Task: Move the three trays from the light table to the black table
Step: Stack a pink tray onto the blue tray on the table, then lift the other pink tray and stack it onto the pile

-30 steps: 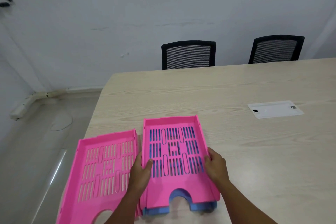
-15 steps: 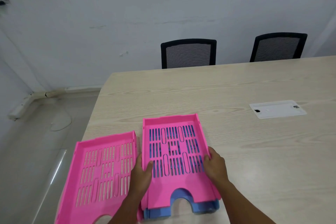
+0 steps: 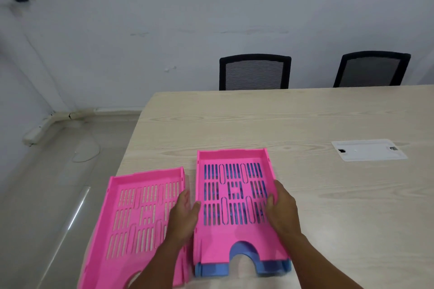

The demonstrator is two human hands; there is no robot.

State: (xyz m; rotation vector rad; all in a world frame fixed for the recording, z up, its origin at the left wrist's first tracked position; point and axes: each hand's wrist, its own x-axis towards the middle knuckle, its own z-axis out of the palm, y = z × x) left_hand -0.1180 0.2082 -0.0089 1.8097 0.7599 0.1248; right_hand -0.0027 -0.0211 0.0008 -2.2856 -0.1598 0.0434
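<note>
Three slotted plastic trays on light wood-grain table [image 3: 293,124]: two pink, one blue. Pink tray [image 3: 234,195] nested on blue tray [image 3: 244,265]; left hand [image 3: 184,216] and right hand [image 3: 283,209] grip its sides. Second pink tray [image 3: 138,218] just left. Two black mesh chairs [image 3: 254,71] behind.

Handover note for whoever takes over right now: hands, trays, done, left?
Left hand grips the left edge of the stacked pink tray; right hand grips its right edge.
That tray sits nested on a blue tray. A second pink tray lies beside them, overhanging the edge of the light table.
Done: none moved; the black table is not in view.
Left: carry all three over.
</note>
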